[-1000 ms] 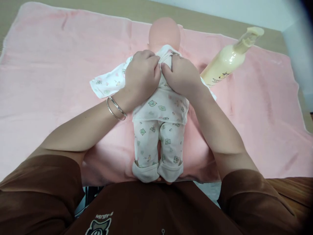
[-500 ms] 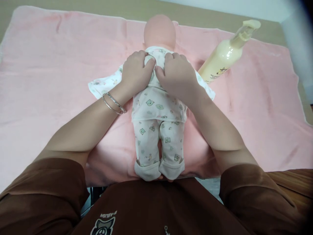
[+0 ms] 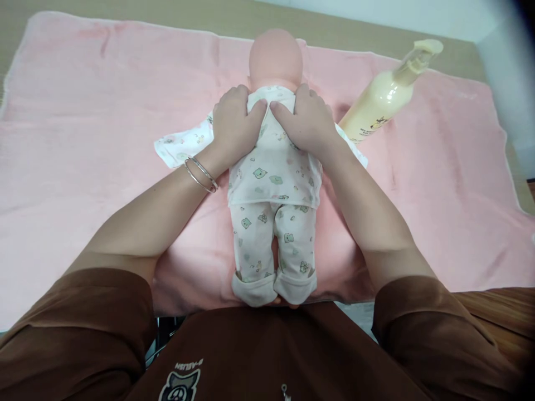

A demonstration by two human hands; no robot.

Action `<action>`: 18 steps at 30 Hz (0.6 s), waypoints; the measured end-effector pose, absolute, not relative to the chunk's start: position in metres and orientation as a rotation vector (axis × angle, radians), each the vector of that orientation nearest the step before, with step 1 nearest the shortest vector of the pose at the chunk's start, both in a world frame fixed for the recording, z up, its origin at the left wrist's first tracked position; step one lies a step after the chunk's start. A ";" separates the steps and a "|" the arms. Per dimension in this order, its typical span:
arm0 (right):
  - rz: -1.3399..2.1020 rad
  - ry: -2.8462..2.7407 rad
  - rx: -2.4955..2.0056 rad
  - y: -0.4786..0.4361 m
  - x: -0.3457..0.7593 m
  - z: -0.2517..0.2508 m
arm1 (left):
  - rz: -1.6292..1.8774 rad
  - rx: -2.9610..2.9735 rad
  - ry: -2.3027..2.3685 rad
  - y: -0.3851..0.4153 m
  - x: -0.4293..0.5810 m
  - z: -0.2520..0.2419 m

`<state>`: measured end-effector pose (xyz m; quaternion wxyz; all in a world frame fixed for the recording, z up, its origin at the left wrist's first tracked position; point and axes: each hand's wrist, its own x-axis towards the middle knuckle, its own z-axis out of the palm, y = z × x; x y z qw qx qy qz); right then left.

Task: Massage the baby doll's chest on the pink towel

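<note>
A baby doll in a white printed top and trousers lies with its bald head away from me, no face showing. My left hand is wrapped over its left-side shoulder, the thumb lying on the upper back. Over the opposite shoulder curls my right hand, its thumb pointing in toward the other one. A small gap of cloth separates the two thumb tips. The fingers' ends are partly hidden beyond the shoulders. One loose sleeve spreads out to the left.
A pink blanket covers the table under the doll. To the right of the doll stands a cream pump bottle, close to my right hand. The table's bare far edge shows behind the blanket.
My right hand has slid outward to the right shoulder, and its thumb now lies higher, level with the left thumb. My left hand stays on its shoulder.
</note>
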<state>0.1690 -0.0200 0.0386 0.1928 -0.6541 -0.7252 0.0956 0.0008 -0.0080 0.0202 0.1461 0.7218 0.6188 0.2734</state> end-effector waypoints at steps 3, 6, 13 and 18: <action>0.254 -2.016 -1.842 -0.022 0.168 0.040 | 0.780 2.101 1.735 -0.009 -0.001 0.022; 0.184 -2.055 -1.813 -0.032 0.166 0.053 | 0.789 2.101 1.719 -0.011 -0.002 0.024; -0.033 -2.004 -1.608 -0.071 0.152 0.087 | 0.830 2.124 1.690 -0.011 -0.003 0.023; -0.034 -1.951 -1.724 -0.064 0.142 0.060 | 0.855 2.136 1.677 -0.010 -0.003 0.021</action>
